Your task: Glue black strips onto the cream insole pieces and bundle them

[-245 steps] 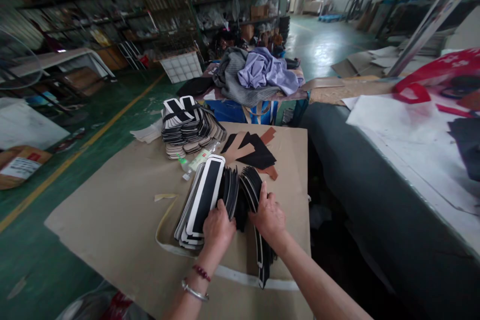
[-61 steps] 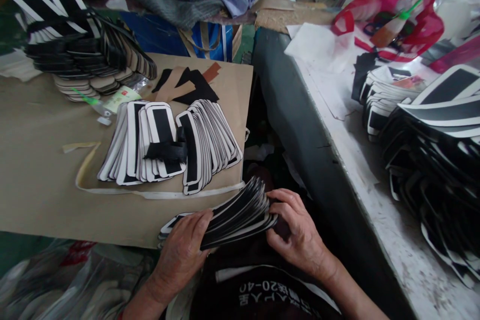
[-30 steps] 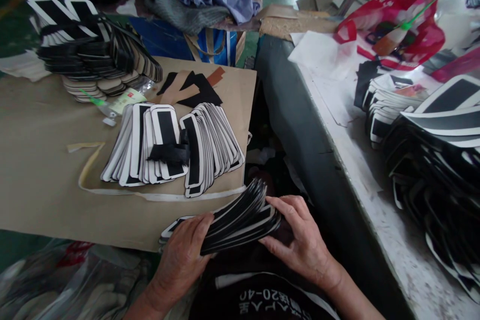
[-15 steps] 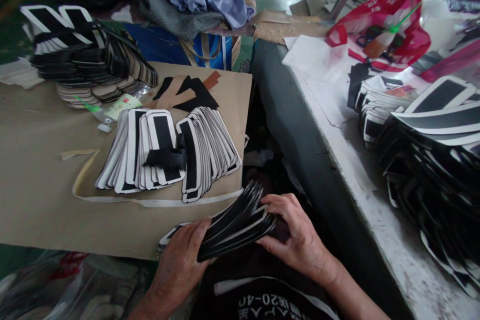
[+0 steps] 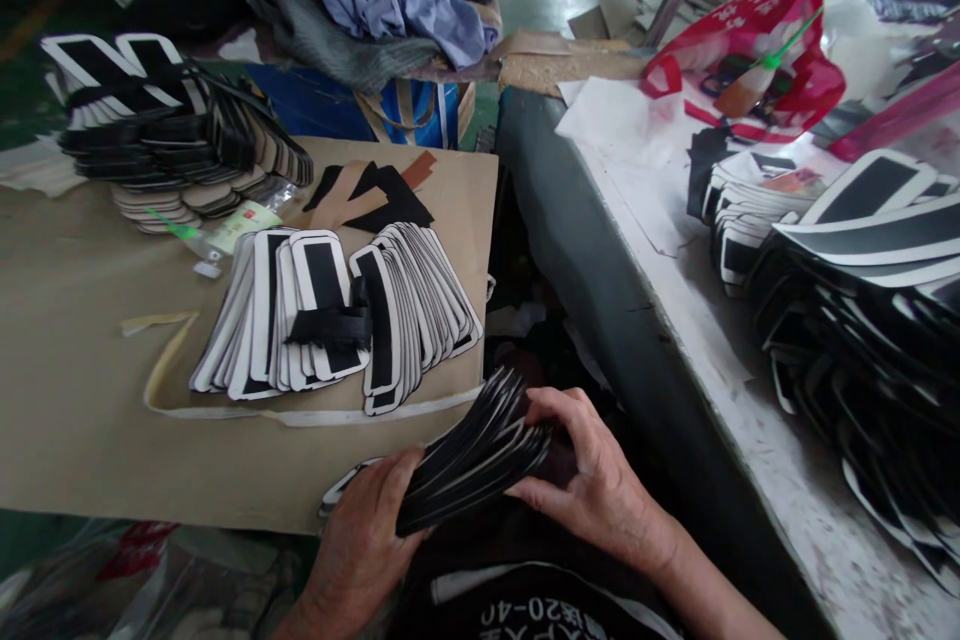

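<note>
Held stack: a thick sheaf of black, pale-edged strips [image 5: 476,455], held in the air just past the near edge of the tabletop [image 5: 82,410], above the person's lap; it bows upward, its right-hand ends splayed like pages.
Left hand: the left hand [image 5: 369,515] clamps the near end of the sheaf, thumb laid over the top; the other fingers are partly hidden behind the strips.
Right hand: the right hand [image 5: 604,485] has forefinger and thumb parted around the splayed ends, pinching the sheaf between them; the remaining fingers curl behind.
Tabletop piles: two fanned piles of white-bordered black pieces lie side by side, the left pile [image 5: 251,325] and the right pile [image 5: 427,295]; a short black band [image 5: 330,328] lies across the left one.
Back left: a tall stack [image 5: 161,135] with dark straps across it.
Right-hand bench: a large, loose-looking heap [image 5: 840,360] of similar pieces.
Apparently done: the fanned piles look laid out; the strapped stack looks finished.
Apparently left: the held sheaf, its ends uneven, seems mid-handling and not yet set down; whether the heap also awaits handling, I cannot tell.
</note>
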{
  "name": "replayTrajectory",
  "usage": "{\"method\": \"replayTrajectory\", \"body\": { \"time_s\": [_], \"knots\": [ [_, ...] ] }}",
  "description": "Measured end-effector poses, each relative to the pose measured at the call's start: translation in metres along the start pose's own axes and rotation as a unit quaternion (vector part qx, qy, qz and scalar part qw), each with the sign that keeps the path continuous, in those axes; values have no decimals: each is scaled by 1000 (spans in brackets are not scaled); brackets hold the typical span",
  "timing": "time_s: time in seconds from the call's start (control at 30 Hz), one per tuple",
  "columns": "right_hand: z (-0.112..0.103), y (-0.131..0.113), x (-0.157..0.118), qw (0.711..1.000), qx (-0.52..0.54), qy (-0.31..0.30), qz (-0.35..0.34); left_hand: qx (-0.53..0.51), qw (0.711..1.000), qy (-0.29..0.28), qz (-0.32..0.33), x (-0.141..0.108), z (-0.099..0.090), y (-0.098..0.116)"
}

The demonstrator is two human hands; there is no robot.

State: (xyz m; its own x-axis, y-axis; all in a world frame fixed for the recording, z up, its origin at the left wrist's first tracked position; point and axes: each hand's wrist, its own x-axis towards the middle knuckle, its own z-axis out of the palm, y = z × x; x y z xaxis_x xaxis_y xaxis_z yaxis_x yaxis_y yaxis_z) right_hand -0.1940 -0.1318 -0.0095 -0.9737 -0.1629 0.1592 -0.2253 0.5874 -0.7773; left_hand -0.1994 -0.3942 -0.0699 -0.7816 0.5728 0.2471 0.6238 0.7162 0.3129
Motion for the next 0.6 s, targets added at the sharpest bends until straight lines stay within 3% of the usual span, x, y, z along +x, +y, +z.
{"method": "replayTrajectory", "body": {
  "time_s": [0.23,0.6],
  "knots": [
    [3,2,-2,999,-35,-15,-16,-24,999,-4,-21,-2,0,1],
    [12,-4,1,997,-58,39,-18,-9,1000,20,-21,-1,-2,0]
  ]
}}
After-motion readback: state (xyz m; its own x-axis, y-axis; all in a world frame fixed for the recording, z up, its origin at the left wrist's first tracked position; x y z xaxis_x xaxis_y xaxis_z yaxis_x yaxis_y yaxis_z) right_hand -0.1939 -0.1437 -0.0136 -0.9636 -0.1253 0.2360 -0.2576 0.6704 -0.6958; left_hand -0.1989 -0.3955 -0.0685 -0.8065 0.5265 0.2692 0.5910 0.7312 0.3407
